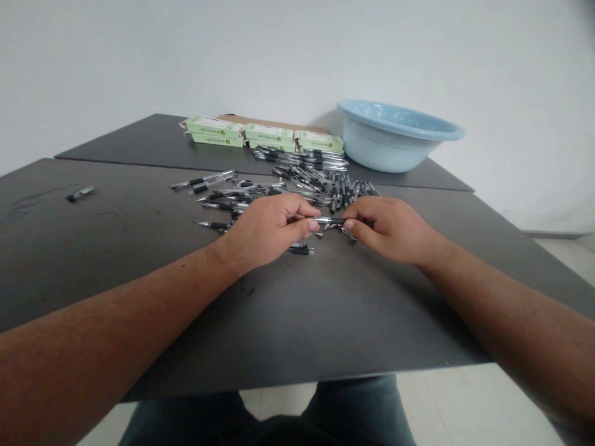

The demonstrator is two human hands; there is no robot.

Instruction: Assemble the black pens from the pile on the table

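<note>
Between my two hands, a clear-barrelled pen [330, 220] with a black section is held level above the table. My left hand [274, 226] pinches one end between thumb and fingers. At the other end, the black part sits in the pinch of my right hand [388, 227]. Parts of the pen are hidden by the fingers. Behind and beneath the hands lies a loose heap of pens and pen parts [307, 178], with small metallic tips among them. A few pens [216, 206] point out to the left, and a short black-and-clear piece [302, 250] lies just below my left hand.
Green-and-white boxes [218, 131] stand stacked in a row at the back, with brown cardboard [274, 122] behind. A light blue basin [395, 145] stands at the back right. One capped piece [80, 193] lies alone at far left on the dark table [297, 328].
</note>
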